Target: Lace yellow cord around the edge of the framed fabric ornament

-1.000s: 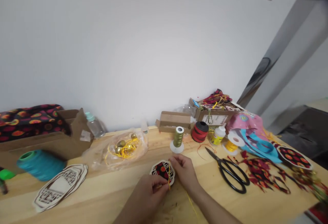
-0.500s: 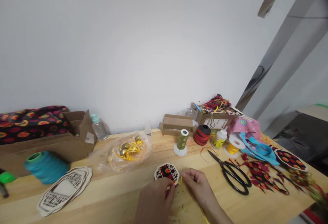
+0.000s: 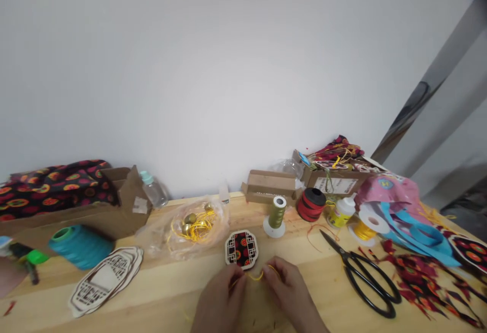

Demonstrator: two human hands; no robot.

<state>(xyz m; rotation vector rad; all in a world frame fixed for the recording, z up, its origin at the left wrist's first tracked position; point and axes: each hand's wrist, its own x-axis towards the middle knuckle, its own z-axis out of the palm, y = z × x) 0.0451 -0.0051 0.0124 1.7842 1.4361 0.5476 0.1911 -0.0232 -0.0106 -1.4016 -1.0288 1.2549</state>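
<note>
A yellow cord (image 3: pixel 255 277) runs between my two hands and sags a little in the gap. My left hand (image 3: pixel 224 295) pinches one part of it, just below a small wooden lattice ornament (image 3: pixel 241 250) backed with black and red patterned fabric. Whether the cord is fixed to the ornament I cannot tell. On the other side my right hand (image 3: pixel 285 287) grips the cord between thumb and fingers. The ornament lies flat on the wooden table. Black-handled scissors (image 3: pixel 361 274) rest to the right of my right hand, blades pointing away.
Spools of olive thread (image 3: pixel 277 215), red cord (image 3: pixel 311 204) and yellow cord (image 3: pixel 364 229) stand behind, beside a glue bottle (image 3: pixel 341 212). A plastic bag of bells (image 3: pixel 198 226) lies left of centre. Stacked wooden frames (image 3: pixel 104 279) and a teal thread cone (image 3: pixel 80 246) sit at left. Fabric scraps (image 3: pixel 422 282) lie right.
My hands have come closer together at the same height, and the cord now shows between them. The ornament is more fully uncovered. My view has turned slightly left.
</note>
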